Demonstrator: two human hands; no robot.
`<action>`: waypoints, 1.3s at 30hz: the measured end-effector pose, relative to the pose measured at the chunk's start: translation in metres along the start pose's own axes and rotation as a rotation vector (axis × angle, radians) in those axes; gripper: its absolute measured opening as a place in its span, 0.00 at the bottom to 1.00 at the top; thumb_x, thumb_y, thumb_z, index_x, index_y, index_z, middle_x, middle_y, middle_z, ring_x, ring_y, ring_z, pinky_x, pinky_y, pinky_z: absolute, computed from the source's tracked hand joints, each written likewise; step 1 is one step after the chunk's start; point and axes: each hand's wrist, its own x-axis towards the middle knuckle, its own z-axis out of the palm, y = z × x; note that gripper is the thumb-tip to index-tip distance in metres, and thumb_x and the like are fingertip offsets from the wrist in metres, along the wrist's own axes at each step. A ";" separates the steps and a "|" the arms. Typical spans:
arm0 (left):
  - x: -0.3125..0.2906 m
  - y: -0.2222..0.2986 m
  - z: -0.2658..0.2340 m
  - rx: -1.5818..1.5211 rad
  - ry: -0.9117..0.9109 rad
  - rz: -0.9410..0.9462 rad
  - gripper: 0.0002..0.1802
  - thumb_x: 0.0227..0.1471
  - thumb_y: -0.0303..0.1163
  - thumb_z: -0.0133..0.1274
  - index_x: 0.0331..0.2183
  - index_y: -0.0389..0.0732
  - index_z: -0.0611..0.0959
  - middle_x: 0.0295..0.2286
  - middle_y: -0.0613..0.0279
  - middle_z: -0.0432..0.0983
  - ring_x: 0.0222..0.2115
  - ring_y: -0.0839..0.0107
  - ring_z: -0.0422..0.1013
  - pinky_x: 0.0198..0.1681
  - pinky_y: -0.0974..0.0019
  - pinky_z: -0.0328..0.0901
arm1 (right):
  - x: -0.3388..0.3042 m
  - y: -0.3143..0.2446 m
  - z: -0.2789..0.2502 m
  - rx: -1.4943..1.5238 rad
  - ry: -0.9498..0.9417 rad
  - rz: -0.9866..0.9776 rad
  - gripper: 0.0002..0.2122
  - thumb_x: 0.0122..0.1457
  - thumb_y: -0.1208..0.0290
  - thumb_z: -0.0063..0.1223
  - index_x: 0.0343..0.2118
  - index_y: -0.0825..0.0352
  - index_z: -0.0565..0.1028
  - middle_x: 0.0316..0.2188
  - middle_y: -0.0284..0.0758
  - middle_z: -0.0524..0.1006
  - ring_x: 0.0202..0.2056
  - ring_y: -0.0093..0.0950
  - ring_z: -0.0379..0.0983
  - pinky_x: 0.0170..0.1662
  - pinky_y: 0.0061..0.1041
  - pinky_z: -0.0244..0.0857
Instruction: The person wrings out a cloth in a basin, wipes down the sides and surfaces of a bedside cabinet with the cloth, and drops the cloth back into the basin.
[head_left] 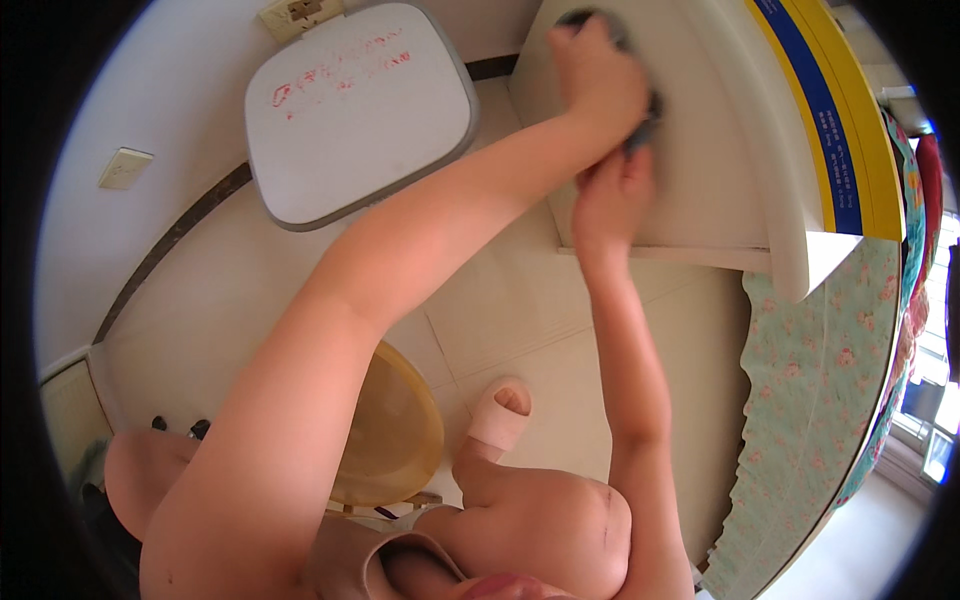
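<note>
Both my hands are at the pale side of a cream-white piece of furniture (720, 110) at the upper right. My left hand (600, 75) is closed on a dark grey, blurred thing (648, 125), which looks soft like a cloth. Part of it shows beyond the fingers at the top, and part below the wrist. Nearer to me, my right hand (612, 200) meets its lower end, with bent fingers blurred by motion. Whether those fingers grip it cannot be made out.
A white, grey-rimmed panel (360, 120) with red marks stands left of my left arm. Below it is a yellowish round seat or basin (395, 430). A pink slipper (500, 410) is on my foot. Floral green fabric (820, 360) hangs at right; a yellow-and-blue strip (830, 120) edges the furniture.
</note>
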 end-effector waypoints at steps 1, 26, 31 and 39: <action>0.004 0.021 0.000 -0.025 0.101 0.189 0.17 0.44 0.23 0.44 0.40 0.30 0.75 0.45 0.37 0.61 0.44 0.42 0.63 0.49 0.53 0.60 | 0.005 -0.015 0.005 0.012 -0.006 -0.001 0.07 0.62 0.73 0.36 0.32 0.70 0.67 0.24 0.30 0.71 0.26 0.18 0.63 0.29 0.21 0.58; 0.076 -0.031 -0.007 -0.046 0.203 0.548 0.16 0.45 0.20 0.40 0.38 0.30 0.76 0.40 0.42 0.65 0.41 0.45 0.63 0.47 0.57 0.59 | 0.051 0.032 0.027 -0.498 -0.281 0.048 0.08 0.60 0.73 0.37 0.31 0.72 0.67 0.19 0.36 0.69 0.21 0.27 0.63 0.28 0.28 0.58; 0.084 -0.030 -0.011 0.129 0.043 0.172 0.16 0.45 0.24 0.46 0.39 0.31 0.75 0.45 0.39 0.62 0.42 0.44 0.66 0.47 0.53 0.63 | 0.056 0.030 0.038 -0.525 -0.313 0.145 0.08 0.60 0.74 0.37 0.34 0.72 0.68 0.19 0.34 0.68 0.21 0.25 0.62 0.27 0.26 0.58; 0.081 -0.021 -0.015 0.153 0.124 0.429 0.13 0.45 0.23 0.45 0.36 0.31 0.77 0.41 0.43 0.64 0.41 0.48 0.65 0.42 0.56 0.65 | 0.051 0.025 0.039 -0.395 -0.277 0.171 0.09 0.61 0.73 0.37 0.39 0.70 0.69 0.21 0.27 0.68 0.21 0.17 0.61 0.24 0.22 0.57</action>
